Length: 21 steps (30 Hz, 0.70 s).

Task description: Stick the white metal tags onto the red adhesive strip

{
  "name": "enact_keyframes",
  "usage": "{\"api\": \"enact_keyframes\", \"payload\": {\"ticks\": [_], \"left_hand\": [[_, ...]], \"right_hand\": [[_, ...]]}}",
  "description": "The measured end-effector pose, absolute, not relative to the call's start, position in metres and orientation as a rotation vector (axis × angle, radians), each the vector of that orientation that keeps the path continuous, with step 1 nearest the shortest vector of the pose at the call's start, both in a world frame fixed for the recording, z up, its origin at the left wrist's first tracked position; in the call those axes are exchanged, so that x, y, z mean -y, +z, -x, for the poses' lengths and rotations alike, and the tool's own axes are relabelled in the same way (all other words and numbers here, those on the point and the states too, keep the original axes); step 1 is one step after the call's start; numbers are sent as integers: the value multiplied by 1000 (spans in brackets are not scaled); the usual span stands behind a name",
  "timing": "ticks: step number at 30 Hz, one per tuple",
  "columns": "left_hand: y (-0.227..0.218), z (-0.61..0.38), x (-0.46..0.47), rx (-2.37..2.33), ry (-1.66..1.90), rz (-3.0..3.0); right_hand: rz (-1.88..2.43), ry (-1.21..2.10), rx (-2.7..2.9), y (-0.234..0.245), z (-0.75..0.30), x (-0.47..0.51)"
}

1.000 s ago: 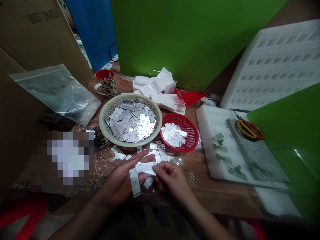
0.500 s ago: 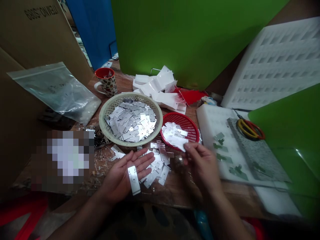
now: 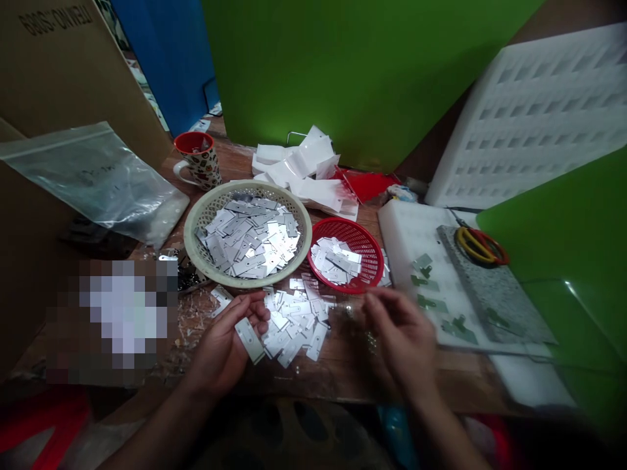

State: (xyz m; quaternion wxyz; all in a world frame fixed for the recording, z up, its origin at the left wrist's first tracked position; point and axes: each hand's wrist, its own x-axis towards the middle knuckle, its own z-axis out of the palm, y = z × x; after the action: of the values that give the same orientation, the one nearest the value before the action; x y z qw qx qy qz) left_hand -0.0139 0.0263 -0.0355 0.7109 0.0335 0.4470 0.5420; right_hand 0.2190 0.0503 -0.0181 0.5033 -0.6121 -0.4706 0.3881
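Observation:
My left hand point(image 3: 232, 336) is palm up with its fingers curled, and a small flat metal plate point(image 3: 249, 339) with a hole lies in its grip. My right hand point(image 3: 399, 333) hovers at the near right of the red basket point(image 3: 373, 251), thumb and fingertips drawn together; no plate shows in it. Inside that basket is a small heap of metal plates point(image 3: 337, 261). A loose pile of similar plates point(image 3: 296, 323) lies on the table between my hands. The pale round basket point(image 3: 190, 228) behind my left hand is heaped with more of them.
A patterned mug point(image 3: 203, 163) and a clear plastic bag point(image 3: 122, 189) stand at the left. Crumpled white wrapping point(image 3: 304, 170) lies behind the baskets. At the right, a white foam block point(image 3: 396, 241) bears a grey slab point(image 3: 482, 294), several plates and yellow-and-orange-handled scissors point(image 3: 473, 248).
My right hand has let go of its metal plate at the red basket and moved slightly back. My left fingers have curled up from lying flat. The view has shifted a little.

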Motion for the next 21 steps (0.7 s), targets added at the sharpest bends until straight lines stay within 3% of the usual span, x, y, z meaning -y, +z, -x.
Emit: {"api": "enact_keyframes", "payload": {"ticks": [3,7,11,21], "left_hand": [[-43,3,-30,-1023,1311,-183],[-53,-10,-33,-1133,1379,-313],[-55,-7,-29,-1373,1257,-642],[-60,18,-13,-1578,1132,-1169]], "right_hand": [[1515,1180,1241,-32,-212,-30],[1388,1544,719,-45,-211,-28],[1260,1500,443,-42,-222,-47],[1245,1418,476,-51,-217,-85]]}}
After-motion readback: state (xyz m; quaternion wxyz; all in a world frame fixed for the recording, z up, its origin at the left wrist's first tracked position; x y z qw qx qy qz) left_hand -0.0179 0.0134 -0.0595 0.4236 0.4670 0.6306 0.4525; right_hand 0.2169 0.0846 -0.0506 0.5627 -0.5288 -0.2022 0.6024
